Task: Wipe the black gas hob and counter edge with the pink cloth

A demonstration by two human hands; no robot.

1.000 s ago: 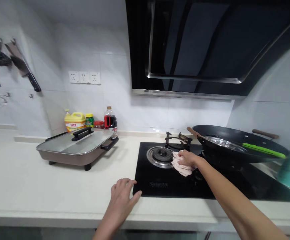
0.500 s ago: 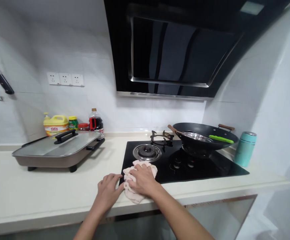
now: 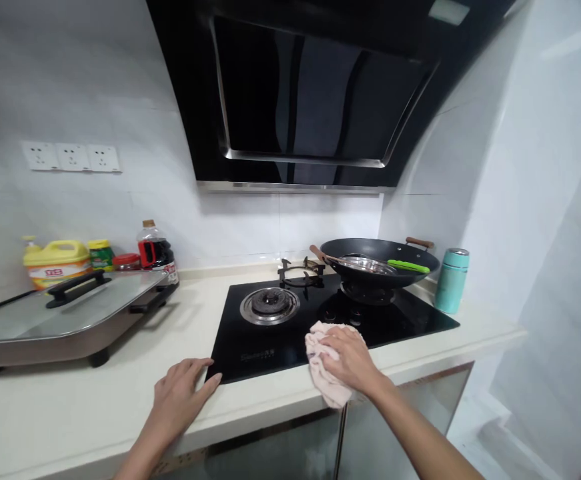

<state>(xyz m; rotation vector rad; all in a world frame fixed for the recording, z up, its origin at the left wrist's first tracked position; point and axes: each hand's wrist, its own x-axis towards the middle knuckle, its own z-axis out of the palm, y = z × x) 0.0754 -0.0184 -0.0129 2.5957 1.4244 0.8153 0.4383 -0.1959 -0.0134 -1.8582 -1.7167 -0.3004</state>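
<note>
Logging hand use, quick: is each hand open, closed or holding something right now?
Left hand: open, holding nothing, on the counter at the stove's corner.
Right hand: closed over a bunched cloth at the stove's front edge.

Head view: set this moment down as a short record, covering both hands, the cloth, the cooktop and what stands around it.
Left-hand grip: open, at the cooktop's near left corner
Right-hand grip: on top of the cloth
Cloth: pale pink, crumpled, across the cooktop's front edge onto the counter
Cooktop: black
Left burner: pan support behind it
Wok: over the right-hand burner
Turquoise flask: upright, right of the cooktop
</note>
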